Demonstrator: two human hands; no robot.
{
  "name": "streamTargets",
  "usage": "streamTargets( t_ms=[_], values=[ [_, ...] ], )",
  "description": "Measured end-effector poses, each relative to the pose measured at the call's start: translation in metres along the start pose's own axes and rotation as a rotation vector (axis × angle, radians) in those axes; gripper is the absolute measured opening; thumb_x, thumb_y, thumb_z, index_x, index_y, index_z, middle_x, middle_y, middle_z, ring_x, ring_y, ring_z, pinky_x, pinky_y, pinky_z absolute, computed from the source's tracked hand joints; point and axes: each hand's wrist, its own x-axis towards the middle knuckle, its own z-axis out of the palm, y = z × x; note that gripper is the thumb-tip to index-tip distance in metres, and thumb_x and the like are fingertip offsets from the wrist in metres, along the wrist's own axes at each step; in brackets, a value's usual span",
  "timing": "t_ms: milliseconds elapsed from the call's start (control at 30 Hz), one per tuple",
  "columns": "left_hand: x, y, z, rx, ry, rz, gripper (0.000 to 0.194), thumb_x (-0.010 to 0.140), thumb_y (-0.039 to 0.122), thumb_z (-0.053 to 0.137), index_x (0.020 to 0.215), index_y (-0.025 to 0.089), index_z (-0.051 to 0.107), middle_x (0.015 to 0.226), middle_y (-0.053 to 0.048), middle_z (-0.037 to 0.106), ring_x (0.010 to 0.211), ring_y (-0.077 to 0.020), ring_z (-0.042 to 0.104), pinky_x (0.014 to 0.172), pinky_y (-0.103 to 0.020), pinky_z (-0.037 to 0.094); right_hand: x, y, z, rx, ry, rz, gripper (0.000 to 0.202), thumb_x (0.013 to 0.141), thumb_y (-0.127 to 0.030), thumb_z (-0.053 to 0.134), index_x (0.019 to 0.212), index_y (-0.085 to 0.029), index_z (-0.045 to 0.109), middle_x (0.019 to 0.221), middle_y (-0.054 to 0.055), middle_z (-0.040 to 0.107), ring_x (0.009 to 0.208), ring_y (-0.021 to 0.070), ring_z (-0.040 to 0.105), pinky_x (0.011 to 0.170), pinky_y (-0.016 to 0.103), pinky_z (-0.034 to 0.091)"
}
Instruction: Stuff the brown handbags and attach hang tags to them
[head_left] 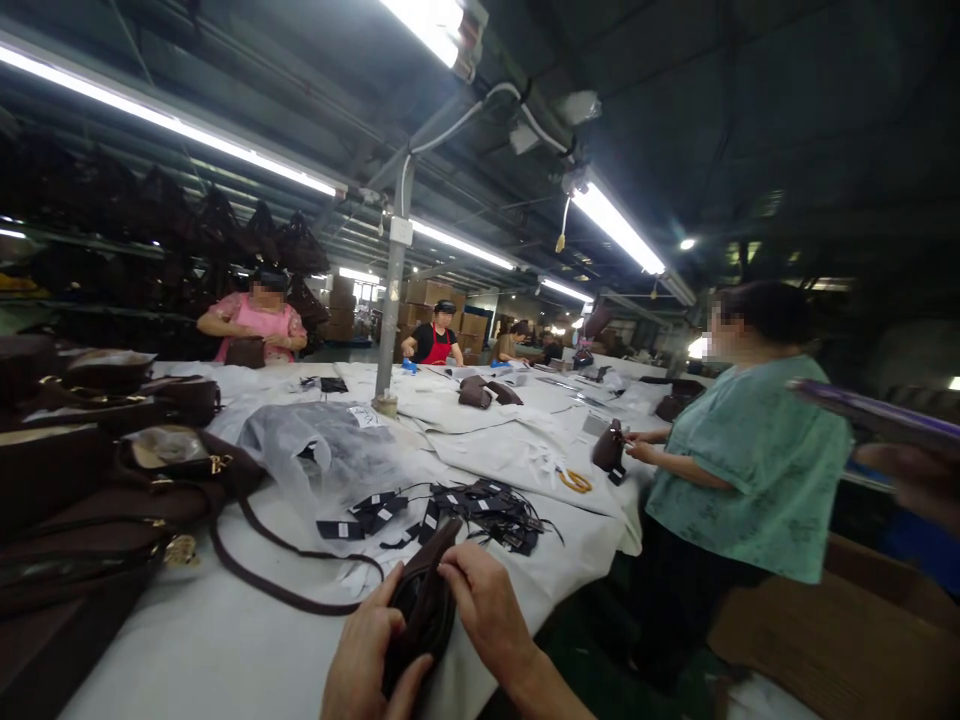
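both hands clamp a dark pouch (424, 610) at the worktop (225, 640) edge, six o'clock: left hand (367, 650) below, right hand (484, 600) on its top. likely risk: it slips off the edge, or snags the strap (285, 590) at nine o'clock.

Small dark brown leather pouch (420, 610) bottom centre between both hands; scattered black tags (465, 512) behind it; stacked brown leather handbags (112, 470) far left.

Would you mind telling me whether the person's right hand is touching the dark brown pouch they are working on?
Touching. The head view shows the right hand with its fingertips pressed on the upper edge of the dark brown pouch, while the left hand grips its other side.
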Motion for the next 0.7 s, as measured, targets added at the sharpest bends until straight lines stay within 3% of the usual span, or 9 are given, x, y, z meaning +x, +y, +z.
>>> streamTargets(
  t_ms=[133, 267, 367, 467, 567, 700],
  values=[
    [0.006, 0.008, -0.003, 0.032, 0.000, 0.005, 0.012, 0.081, 0.018, 0.057, 0.088, 0.022, 0.047, 0.130, -0.019, 0.060, 0.115, -0.0297, 0.061, 0.084, -0.041, 0.057, 0.010, -0.002, -0.002, 0.052, -0.055, 0.125, 0.020, 0.090, -0.025, 0.046, 0.073, -0.020, 0.056, 0.073, 0.002, 0.060, 0.070, 0.0163, 0.055, 0.066, 0.027, 0.041],
    [0.009, 0.011, -0.005, 0.032, -0.001, -0.014, 0.009, 0.084, 0.019, 0.056, 0.087, 0.021, 0.047, 0.129, -0.019, 0.060, 0.115, -0.0296, 0.061, 0.086, -0.041, 0.056, 0.020, -0.007, -0.004, 0.160, -0.204, 0.323, 0.022, 0.091, -0.026, 0.040, 0.071, -0.021, 0.049, 0.060, -0.003, 0.050, 0.057, 0.0142, 0.050, 0.056, 0.025, 0.039],
    [0.005, 0.001, -0.007, 0.001, 0.027, 0.003, 0.008, 0.085, 0.019, 0.055, 0.091, 0.022, 0.050, 0.130, -0.016, 0.060, 0.115, -0.0276, 0.061, 0.088, -0.039, 0.055, 0.019, -0.018, -0.003, 0.125, -0.218, 0.212, 0.021, 0.089, -0.024, 0.043, 0.068, -0.021, 0.047, 0.064, -0.001, 0.052, 0.062, 0.0137, 0.051, 0.060, 0.025, 0.039],
    [0.002, -0.012, -0.006, -0.056, 0.011, 0.020, 0.020, 0.087, 0.017, 0.053, 0.106, 0.023, 0.053, 0.132, -0.012, 0.059, 0.118, -0.0250, 0.059, 0.093, -0.036, 0.053, 0.015, -0.028, 0.002, 0.131, -0.214, 0.132, 0.022, 0.089, -0.024, 0.045, 0.068, -0.020, 0.049, 0.065, -0.001, 0.054, 0.064, 0.0126, 0.051, 0.060, 0.024, 0.039],
    [0.005, -0.017, -0.010, -0.134, -0.046, -0.023, 0.028, 0.087, 0.015, 0.051, 0.114, 0.023, 0.053, 0.131, -0.011, 0.060, 0.119, -0.0243, 0.058, 0.095, -0.037, 0.052, 0.015, -0.028, 0.005, 0.250, -0.269, 0.231, 0.022, 0.088, -0.028, 0.045, 0.069, -0.020, 0.051, 0.057, -0.004, 0.050, 0.052, 0.0106, 0.049, 0.050, 0.022, 0.037],
    [0.007, -0.010, -0.016, -0.286, -0.134, -0.192, 0.024, 0.083, 0.014, 0.055, 0.107, 0.019, 0.054, 0.138, -0.016, 0.052, 0.127, -0.0294, 0.050, 0.102, -0.046, 0.044, 0.019, -0.018, 0.006, 0.386, -0.306, 0.416, 0.026, 0.083, -0.039, 0.050, 0.066, -0.020, 0.050, 0.053, -0.005, 0.047, 0.040, 0.0085, 0.044, 0.040, 0.021, 0.035]
  ],
)
